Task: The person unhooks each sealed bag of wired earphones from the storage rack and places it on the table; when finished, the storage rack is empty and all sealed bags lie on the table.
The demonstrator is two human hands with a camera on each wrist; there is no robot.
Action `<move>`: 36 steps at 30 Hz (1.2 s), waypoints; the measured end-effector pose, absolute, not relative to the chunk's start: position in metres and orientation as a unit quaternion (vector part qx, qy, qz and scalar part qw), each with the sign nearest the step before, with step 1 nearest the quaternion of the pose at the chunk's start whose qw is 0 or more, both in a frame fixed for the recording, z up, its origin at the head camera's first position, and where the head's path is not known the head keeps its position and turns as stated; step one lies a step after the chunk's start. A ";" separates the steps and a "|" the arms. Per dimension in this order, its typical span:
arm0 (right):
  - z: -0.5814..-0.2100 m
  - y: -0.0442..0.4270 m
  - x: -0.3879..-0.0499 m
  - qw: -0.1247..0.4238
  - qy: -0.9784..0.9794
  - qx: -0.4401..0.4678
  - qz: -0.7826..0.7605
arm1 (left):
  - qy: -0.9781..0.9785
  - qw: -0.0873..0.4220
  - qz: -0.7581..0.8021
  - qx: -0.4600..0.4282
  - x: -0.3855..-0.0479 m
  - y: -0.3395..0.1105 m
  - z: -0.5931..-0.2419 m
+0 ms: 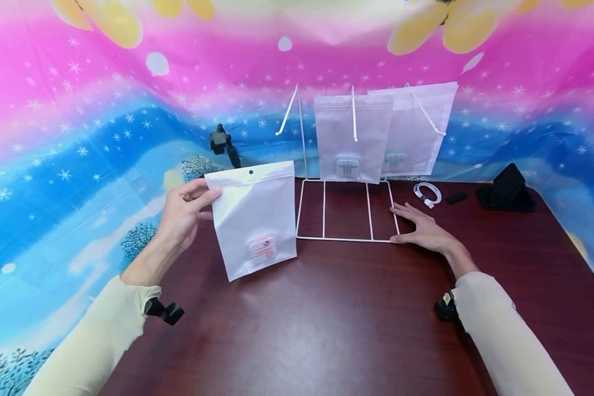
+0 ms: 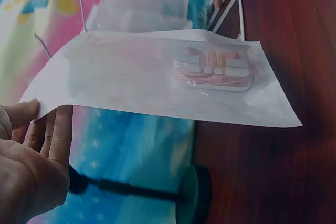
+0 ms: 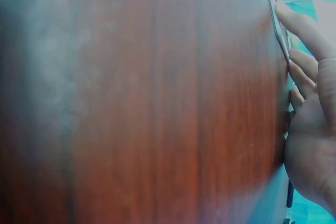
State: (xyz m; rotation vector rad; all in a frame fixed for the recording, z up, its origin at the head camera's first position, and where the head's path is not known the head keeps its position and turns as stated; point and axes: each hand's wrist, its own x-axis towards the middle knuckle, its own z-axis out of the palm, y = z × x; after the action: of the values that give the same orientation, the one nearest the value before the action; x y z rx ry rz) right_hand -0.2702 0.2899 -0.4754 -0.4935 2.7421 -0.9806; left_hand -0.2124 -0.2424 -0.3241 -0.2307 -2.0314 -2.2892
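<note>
A white bag [image 1: 252,214] with pink earphones [image 1: 262,248] in a clear case is held up by my left hand [image 1: 180,212], thumb and fingers pinching its upper left edge. The left wrist view shows the same bag [image 2: 126,72] and the left hand [image 2: 37,161] at its top corner. Behind it stands a white wire rack [image 1: 346,239]; its left hook [image 1: 287,110] is bare. Two more bags, one on the middle hook [image 1: 353,140] and one on the right, hang there. My right hand [image 1: 428,231], fingers fairly straight, touches the rack base's front right corner.
Right of the rack lie a coiled white cable [image 1: 428,193], a small black item [image 1: 457,197] and a black stand [image 1: 507,190]. A black device on a stand [image 1: 220,140] is behind the left side. A patterned cloth [image 1: 104,137] hangs around the dark wooden table [image 1: 326,319].
</note>
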 end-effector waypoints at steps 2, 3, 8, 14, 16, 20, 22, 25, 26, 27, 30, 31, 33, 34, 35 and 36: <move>-0.475 0.291 -0.270 0.096 0.925 -0.164 -0.330 | -0.677 0.041 -0.733 -0.059 -0.217 -0.247 -0.330; -0.475 0.292 -0.270 0.097 0.925 -0.163 -0.329 | -0.684 0.042 -0.727 -0.051 -0.219 -0.249 -0.332; -0.473 0.292 -0.270 0.104 0.924 -0.166 -0.328 | -0.737 0.055 -0.674 -0.004 -0.230 -0.259 -0.341; -0.472 0.288 -0.267 0.105 0.923 -0.165 -0.331 | -0.790 0.049 -0.611 0.017 -0.242 -0.266 -0.351; -0.471 0.288 -0.267 0.108 0.922 -0.166 -0.331 | -0.808 0.043 -0.588 0.027 -0.247 -0.267 -0.356; -0.469 0.290 -0.267 0.115 0.922 -0.165 -0.330 | -0.828 0.024 -0.558 0.047 -0.257 -0.266 -0.367; -0.468 0.290 -0.267 0.115 0.922 -0.163 -0.330 | -0.833 0.012 -0.551 0.049 -0.262 -0.265 -0.372; -0.467 0.290 -0.267 0.115 0.922 -0.163 -0.332 | -0.840 0.000 -0.540 0.050 -0.268 -0.264 -0.381; -0.467 0.290 -0.267 0.115 0.922 -0.163 -0.333 | -0.843 -0.003 -0.535 0.051 -0.270 -0.264 -0.384; -0.468 0.290 -0.267 0.115 0.922 -0.163 -0.333 | -0.847 -0.005 -0.530 0.053 -0.272 -0.264 -0.387; -0.469 0.289 -0.267 0.117 0.921 -0.162 -0.333 | -0.855 -0.016 -0.515 0.059 -0.276 -0.264 -0.397; -0.470 0.289 -0.268 0.118 0.922 -0.162 -0.332 | -0.857 -0.019 -0.511 0.060 -0.277 -0.264 -0.400; -0.470 0.289 -0.268 0.119 0.922 -0.161 -0.332 | -0.860 -0.029 -0.505 0.061 -0.279 -0.264 -0.405; -0.470 0.289 -0.268 0.119 0.922 -0.161 -0.332 | -0.861 -0.034 -0.503 0.061 -0.279 -0.263 -0.407; -0.470 0.289 -0.269 0.118 0.922 -0.160 -0.331 | -0.863 -0.039 -0.501 0.060 -0.280 -0.262 -0.410; -0.470 0.289 -0.269 0.118 0.923 -0.159 -0.331 | -0.863 -0.043 -0.500 0.059 -0.280 -0.262 -0.412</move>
State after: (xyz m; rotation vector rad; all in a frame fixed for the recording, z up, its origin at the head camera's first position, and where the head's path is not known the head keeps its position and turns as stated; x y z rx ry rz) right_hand -0.2688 0.2888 -0.4697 -0.4662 2.6986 -0.9681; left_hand -0.2800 -0.2618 -0.4121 0.1920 -2.7887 -1.6146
